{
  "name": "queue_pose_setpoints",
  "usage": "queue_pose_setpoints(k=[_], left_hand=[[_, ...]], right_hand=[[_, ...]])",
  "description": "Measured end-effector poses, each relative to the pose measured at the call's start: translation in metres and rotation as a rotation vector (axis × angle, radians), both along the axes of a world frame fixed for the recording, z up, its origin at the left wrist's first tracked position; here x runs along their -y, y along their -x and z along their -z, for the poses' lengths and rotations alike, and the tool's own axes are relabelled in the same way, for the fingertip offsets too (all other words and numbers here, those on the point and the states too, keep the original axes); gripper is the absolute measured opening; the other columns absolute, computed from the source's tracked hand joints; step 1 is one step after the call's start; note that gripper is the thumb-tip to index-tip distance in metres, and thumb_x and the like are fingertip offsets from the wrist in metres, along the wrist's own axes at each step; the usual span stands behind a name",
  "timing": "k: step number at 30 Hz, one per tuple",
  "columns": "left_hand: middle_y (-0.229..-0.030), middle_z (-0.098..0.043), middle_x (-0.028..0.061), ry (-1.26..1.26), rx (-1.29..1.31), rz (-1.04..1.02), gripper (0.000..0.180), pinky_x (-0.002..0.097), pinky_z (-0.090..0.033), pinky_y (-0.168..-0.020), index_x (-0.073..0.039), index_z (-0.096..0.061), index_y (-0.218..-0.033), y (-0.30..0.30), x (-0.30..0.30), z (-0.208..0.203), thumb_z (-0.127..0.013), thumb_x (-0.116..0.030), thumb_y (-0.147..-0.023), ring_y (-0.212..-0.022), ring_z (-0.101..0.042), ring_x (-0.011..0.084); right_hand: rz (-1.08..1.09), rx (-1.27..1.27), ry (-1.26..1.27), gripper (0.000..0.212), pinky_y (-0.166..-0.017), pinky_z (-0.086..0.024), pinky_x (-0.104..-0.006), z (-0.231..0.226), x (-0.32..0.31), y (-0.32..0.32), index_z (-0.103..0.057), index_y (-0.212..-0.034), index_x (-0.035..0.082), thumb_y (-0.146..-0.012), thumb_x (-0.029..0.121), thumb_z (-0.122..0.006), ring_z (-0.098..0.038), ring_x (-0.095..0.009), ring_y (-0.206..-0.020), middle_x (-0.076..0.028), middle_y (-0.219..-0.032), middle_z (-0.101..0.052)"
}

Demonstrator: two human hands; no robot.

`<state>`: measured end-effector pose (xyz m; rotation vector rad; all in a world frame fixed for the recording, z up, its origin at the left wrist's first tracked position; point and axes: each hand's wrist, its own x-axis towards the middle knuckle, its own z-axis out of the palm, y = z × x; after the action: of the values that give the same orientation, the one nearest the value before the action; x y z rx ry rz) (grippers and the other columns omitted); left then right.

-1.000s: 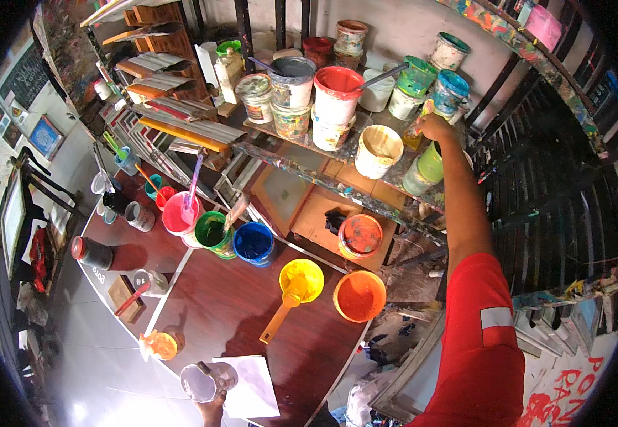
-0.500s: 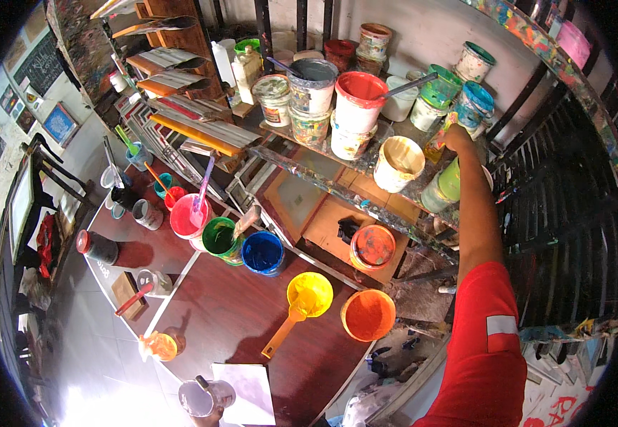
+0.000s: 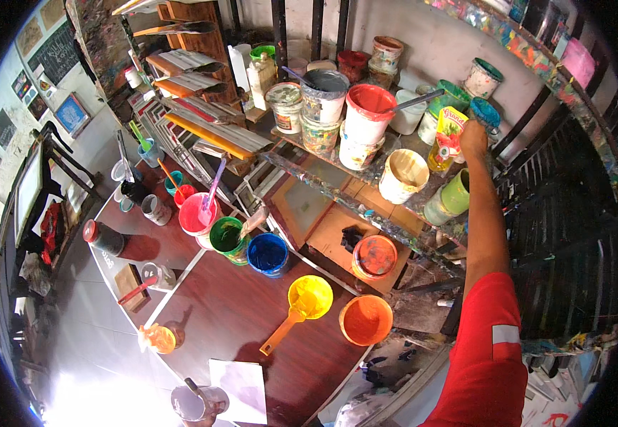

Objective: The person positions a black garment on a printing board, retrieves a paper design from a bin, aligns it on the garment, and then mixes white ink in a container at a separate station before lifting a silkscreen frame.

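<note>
My right hand [image 3: 474, 141] reaches far forward to the shelf, its fingers closed on the upper side of a plastic pouch [image 3: 451, 129]. The pouch is red and yellow, with a clear yellowish lower part. It hangs among the paint tubs, just above a green container [image 3: 448, 199] lying tilted and beside a tub of cream paint [image 3: 404, 175]. At the lower edge, a tilted cup of greyish paint [image 3: 194, 404] with a dark handle or stick at its rim is held by my left hand [image 3: 199, 423], which is mostly cut off.
Open tubs of pink [image 3: 198, 213], green [image 3: 228, 238] and blue paint [image 3: 267, 254] stand along the dark red table [image 3: 216, 306]. Nearer are a yellow tub with a scoop [image 3: 309, 297] and an orange tub [image 3: 366, 320]. White paper [image 3: 245, 391] lies by the cup. Several stacked tubs fill the shelf.
My right hand has raised the pouch from between the tubs, so its printed front now shows. The cup of greyish paint sits slightly lower and further left in view.
</note>
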<state>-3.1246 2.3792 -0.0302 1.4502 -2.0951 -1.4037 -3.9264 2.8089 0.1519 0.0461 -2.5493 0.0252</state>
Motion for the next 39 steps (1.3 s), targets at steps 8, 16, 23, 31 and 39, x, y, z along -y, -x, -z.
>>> queue_pose_setpoints(k=[8, 16, 23, 31, 39], left_hand=[[-0.109, -0.062, 0.0096, 0.055, 0.017, 0.048, 0.060, 0.0338, -0.047, -0.090, 0.001, -0.055, -0.118, -0.034, 0.002, -0.029, -0.084, -0.022, -0.070, -0.101, -0.059, 0.0195], [-0.114, -0.063, 0.0110, 0.217, -0.255, 0.298, 0.063, 0.0354, -0.048, -0.093, -0.001, -0.055, -0.120, 0.000, 0.055, -0.027, -0.082, -0.020, -0.066, -0.105, -0.061, 0.0208], [-0.129, -0.053, 0.0129, 0.228, -0.399, 0.389, 0.089, 0.0413, -0.038, -0.106, -0.006, -0.045, -0.131, 0.045, 0.091, 0.002, -0.087, -0.020, -0.054, -0.124, -0.048, 0.0307], [-0.131, -0.050, 0.0164, 0.068, -0.323, 0.488, 0.092, 0.0437, -0.037, -0.106, -0.005, -0.041, -0.133, 0.058, 0.099, 0.009, -0.086, -0.021, -0.055, -0.125, -0.044, 0.0357], [-0.131, -0.048, 0.0157, 0.094, -0.319, 0.347, 0.075, 0.0412, -0.042, -0.100, -0.006, -0.041, -0.131, 0.007, 0.082, 0.031, -0.080, -0.018, -0.069, -0.123, -0.046, 0.0325]], right_hand=[[-0.179, -0.194, 0.136, 0.025, -0.068, -0.050, -0.0477, -0.061, -0.022, -0.022, -0.072, -0.100, 0.004, -0.085, 0.012, -0.054, -0.067, -0.037, -0.079, -0.023, -0.085, -0.068], [-0.202, -0.090, -0.058, 0.026, -0.078, -0.050, -0.0411, -0.153, 0.001, -0.208, -0.070, -0.111, 0.016, -0.093, 0.020, -0.052, -0.065, -0.038, -0.093, -0.019, -0.101, -0.068], [-0.333, 0.140, 0.152, 0.026, -0.086, -0.049, -0.0335, -0.159, 0.066, -0.476, -0.067, -0.111, 0.001, -0.096, 0.013, -0.050, -0.067, -0.022, -0.097, -0.016, -0.105, -0.070], [-0.257, 0.457, 0.277, 0.021, -0.083, -0.050, -0.0315, -0.139, 0.155, -0.727, -0.067, -0.106, -0.003, -0.091, -0.001, -0.051, -0.065, -0.017, -0.090, -0.012, -0.095, -0.070], [-0.435, 0.690, 0.359, 0.024, -0.078, -0.052, -0.0368, -0.115, 0.240, -0.807, -0.069, -0.100, 0.002, -0.081, -0.006, -0.056, -0.067, -0.033, -0.088, -0.019, -0.095, -0.068]])
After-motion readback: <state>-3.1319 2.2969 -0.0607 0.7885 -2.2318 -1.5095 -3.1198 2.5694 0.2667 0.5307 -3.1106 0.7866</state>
